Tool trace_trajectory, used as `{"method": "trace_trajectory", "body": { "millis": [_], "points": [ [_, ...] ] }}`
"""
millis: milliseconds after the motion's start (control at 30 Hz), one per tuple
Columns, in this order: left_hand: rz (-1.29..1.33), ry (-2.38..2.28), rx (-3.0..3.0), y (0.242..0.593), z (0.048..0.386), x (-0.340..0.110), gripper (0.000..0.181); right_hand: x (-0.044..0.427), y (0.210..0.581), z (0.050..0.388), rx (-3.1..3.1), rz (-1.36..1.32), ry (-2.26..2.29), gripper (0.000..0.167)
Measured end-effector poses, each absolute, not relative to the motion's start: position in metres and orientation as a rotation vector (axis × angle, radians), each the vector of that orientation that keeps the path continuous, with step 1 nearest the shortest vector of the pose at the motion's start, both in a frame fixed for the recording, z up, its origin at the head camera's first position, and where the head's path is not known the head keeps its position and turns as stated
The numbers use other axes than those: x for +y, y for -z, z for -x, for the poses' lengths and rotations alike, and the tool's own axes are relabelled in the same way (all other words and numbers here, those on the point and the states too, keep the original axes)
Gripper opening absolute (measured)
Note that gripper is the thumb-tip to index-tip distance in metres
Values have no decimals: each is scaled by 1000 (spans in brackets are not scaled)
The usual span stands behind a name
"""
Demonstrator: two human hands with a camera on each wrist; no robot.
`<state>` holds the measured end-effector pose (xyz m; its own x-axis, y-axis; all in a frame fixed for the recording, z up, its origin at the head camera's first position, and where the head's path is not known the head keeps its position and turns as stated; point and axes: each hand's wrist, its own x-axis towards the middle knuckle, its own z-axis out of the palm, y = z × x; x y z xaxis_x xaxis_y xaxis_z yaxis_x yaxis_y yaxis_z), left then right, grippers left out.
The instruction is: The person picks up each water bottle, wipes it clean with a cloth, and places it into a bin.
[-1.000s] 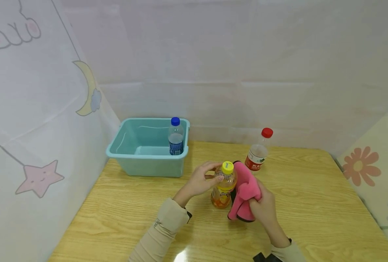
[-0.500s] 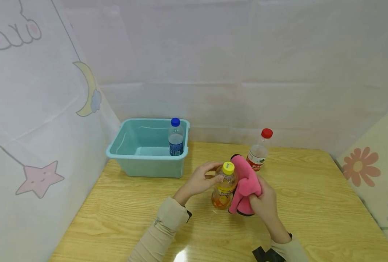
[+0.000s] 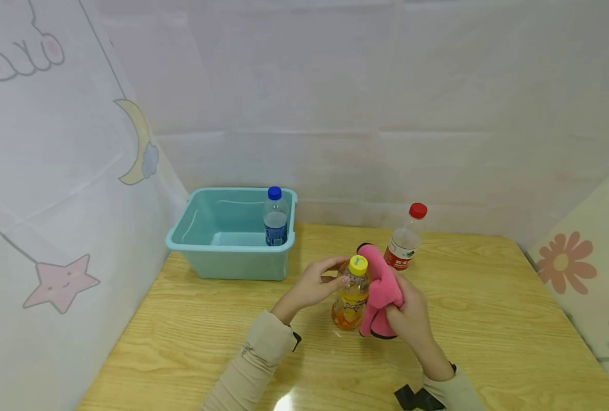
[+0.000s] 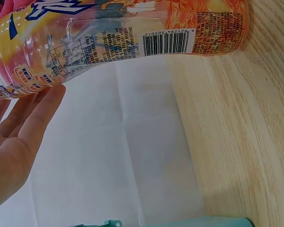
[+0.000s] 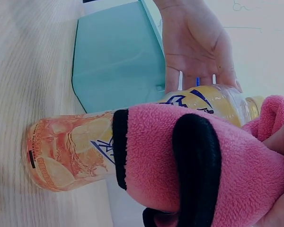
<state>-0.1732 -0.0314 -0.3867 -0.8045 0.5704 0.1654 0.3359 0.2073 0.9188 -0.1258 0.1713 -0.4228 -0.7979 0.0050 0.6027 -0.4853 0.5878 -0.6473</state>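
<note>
While my left hand (image 3: 314, 283) grips the yellow-capped bottle (image 3: 349, 308) near its shoulder, thumb in front and fingers reaching round behind, my right hand (image 3: 414, 314) clutches a bunched pink cloth (image 3: 383, 288) with black edging. That bottle stands upright on the wooden table (image 3: 468, 319), between my two hands, with orange showing in its lower part; my left palm is off to its left, and on its right side the cloth lies against it, with my right fist just beyond. Behind the yellow-capped bottle and to its right, a red-capped bottle (image 3: 402, 248) stands near the cloth. Well to its left and farther back sits a teal tub (image 3: 237, 264), where a blue-capped bottle (image 3: 275, 221) stands inside, at the end nearest the yellow-capped bottle.
</note>
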Motion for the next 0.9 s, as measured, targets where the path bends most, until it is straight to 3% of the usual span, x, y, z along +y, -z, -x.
{"method": "trace_trajectory", "body": {
  "millis": [667,900],
  "points": [
    [-843,-1646,2261,387,173,-32,40,168,426,126,-2311,-396,-1102,59],
    [-858,-1663,2246,387,172,-32,40,167,426,124,-2412,-365,-1113,46]
  ]
}}
